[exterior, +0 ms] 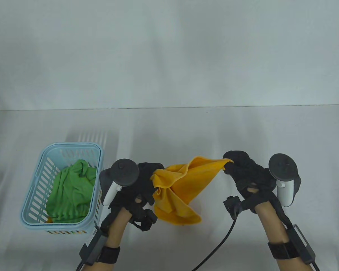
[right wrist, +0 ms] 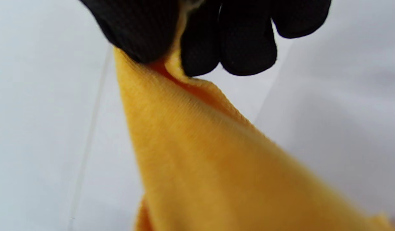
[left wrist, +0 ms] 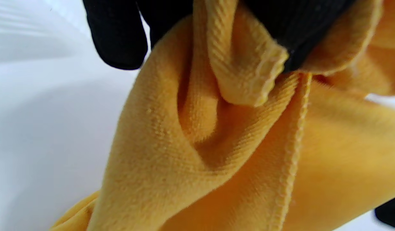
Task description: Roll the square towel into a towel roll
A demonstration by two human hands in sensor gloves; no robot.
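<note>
Towel [exterior: 183, 192], yellow-orange and unrolled, hangs between the two hands above the table [exterior: 169, 129], near its front edge. Its top edge sags from one hand to the other, and the loose lower part drops in folds toward the tabletop; whether the lowest fold touches the surface I cannot tell.

Left hand [exterior: 145, 180] grips a bunched part of the towel, with the cloth gathered in its curled fingers. In the left wrist view the gloved fingers [left wrist: 117, 35] close over a fold and a stitched hem of the towel [left wrist: 216, 144].

Right hand [exterior: 243, 169] pinches a corner of the towel between thumb and fingertips. The right wrist view shows the fingertips [right wrist: 245, 48] pressed on the corner, with the towel [right wrist: 210, 170] spreading downward from that point into a wide sheet.

Well to the left of the hands stands a light blue slotted basket [exterior: 34, 194] on the table. A crumpled green cloth [exterior: 72, 192] lies inside it. A black cable [exterior: 220, 242] runs from the right wrist toward the front edge.
</note>
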